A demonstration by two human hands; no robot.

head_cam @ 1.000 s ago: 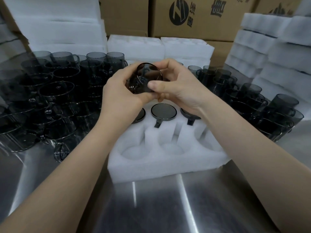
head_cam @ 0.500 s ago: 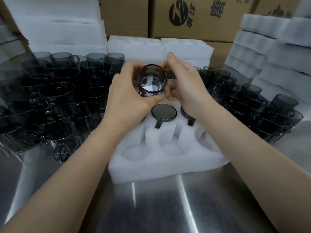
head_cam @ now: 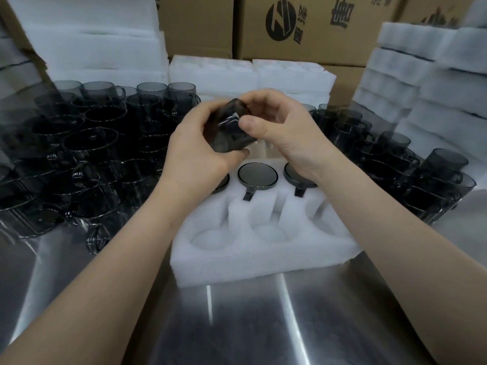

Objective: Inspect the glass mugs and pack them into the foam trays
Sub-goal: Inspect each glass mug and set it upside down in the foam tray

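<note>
A smoky grey glass mug point(head_cam: 228, 130) lies tilted between both hands above the foam tray point(head_cam: 263, 255). My left hand point(head_cam: 196, 151) wraps round its left side and bottom. From the right, my right hand point(head_cam: 283, 133) grips it with the thumb across its wall. The white tray lies on the steel table and has two rows of round pockets. In the far row sit three mugs upside down; the middle one point(head_cam: 257, 174) shows its round base and handle, the other two are partly hidden by my wrists. The near row's pockets hold nothing.
Several loose grey mugs crowd the table on the left point(head_cam: 87, 154) and on the right point(head_cam: 390, 164). White foam trays are stacked at the back point(head_cam: 250, 72) and the right point(head_cam: 434, 88), with cardboard boxes point(head_cam: 303, 25) behind. Bare steel table point(head_cam: 263, 325) lies in front.
The mug has been turned in my hands: its open mouth faced me half a second ago, and now its side and base face me. Both hands stayed above the tray.
</note>
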